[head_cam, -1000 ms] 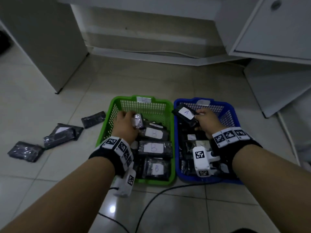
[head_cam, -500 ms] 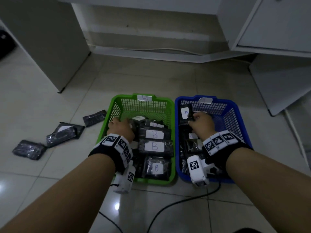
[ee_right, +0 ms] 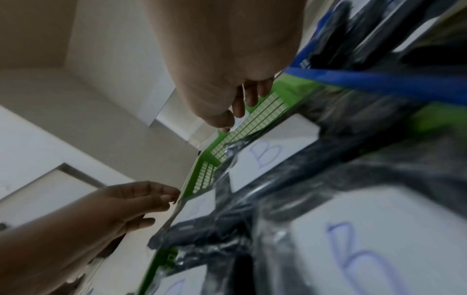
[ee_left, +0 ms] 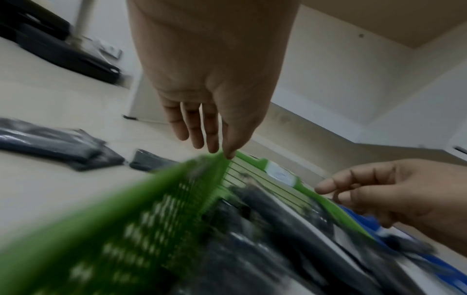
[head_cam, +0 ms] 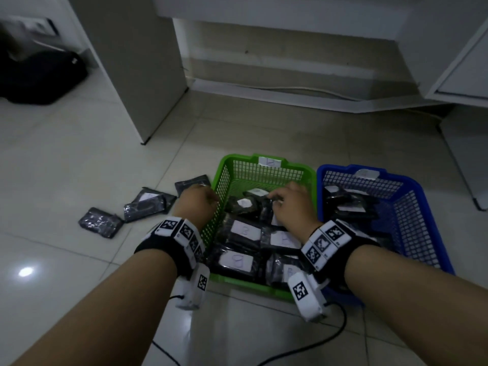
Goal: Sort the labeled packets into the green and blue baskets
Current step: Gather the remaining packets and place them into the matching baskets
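Observation:
The green basket [head_cam: 237, 158] holds several black packets with white B labels [head_cam: 244, 229]. To its right, the blue basket [head_cam: 340, 169] holds several more black packets [head_cam: 348, 204]. My left hand [head_cam: 198, 202] hovers over the green basket's left rim; in the left wrist view its fingers [ee_left: 202, 135] hang relaxed and hold nothing. My right hand [head_cam: 290, 204] is over the back of the green basket, just above the packets, with loosely curled fingers [ee_right: 242, 103] and nothing in them. Three black packets [head_cam: 192, 184] [head_cam: 148, 204] [head_cam: 100, 221] lie on the floor left of the green basket.
A white cabinet panel [head_cam: 132, 75] stands on the tiled floor behind the loose packets. Beyond it at the far left lies a black bag [head_cam: 39, 77]. A black cable [head_cam: 303, 350] runs across the floor in front of the baskets. White cabinet doors [head_cam: 462, 75] are at the right.
My right hand let go of the A packet in the blue basket and moved left over the green basket. My left hand moved out of the green basket to its left rim.

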The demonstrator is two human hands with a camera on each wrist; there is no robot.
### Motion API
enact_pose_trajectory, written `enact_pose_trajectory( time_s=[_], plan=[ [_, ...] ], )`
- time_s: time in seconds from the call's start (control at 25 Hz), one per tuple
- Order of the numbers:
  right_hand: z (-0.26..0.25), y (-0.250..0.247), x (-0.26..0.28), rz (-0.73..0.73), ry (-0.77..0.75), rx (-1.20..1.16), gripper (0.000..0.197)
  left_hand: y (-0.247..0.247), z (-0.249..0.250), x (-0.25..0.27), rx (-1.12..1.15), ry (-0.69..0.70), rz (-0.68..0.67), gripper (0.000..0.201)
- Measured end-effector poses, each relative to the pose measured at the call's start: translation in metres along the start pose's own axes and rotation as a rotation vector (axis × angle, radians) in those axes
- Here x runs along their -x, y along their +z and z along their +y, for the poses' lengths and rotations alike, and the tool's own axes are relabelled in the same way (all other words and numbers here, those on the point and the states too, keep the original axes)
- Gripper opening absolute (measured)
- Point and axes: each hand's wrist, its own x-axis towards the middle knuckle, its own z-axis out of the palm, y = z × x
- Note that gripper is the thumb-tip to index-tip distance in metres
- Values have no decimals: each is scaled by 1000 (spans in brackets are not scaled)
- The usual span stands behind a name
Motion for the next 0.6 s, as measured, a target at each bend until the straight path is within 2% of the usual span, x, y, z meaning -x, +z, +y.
enact_pose_trajectory(
  time_s=[0.12, 0.24, 0.4, 0.48, 0.6],
  plan=[
    [-45, 26, -14, -54, -139, -4, 22, -19, -39, 3, 22, -86, 87, 19],
    [-88, 57, -37, -113, -220, 14, 21, -35, -84, 1, -10, -154, 105, 20],
    [-137, 97, -82, -350, -355, 265, 44, -55, -145, -12, -184, -249, 91, 28],
    [-150, 121, -101, -478, -348, 376, 56, -49, -165, -17, -272, -254, 84, 36],
    [-155, 159, -120, -599, -286, 496, 72, -22, -189, -21, -261, -254, 2, 46]
  ],
)
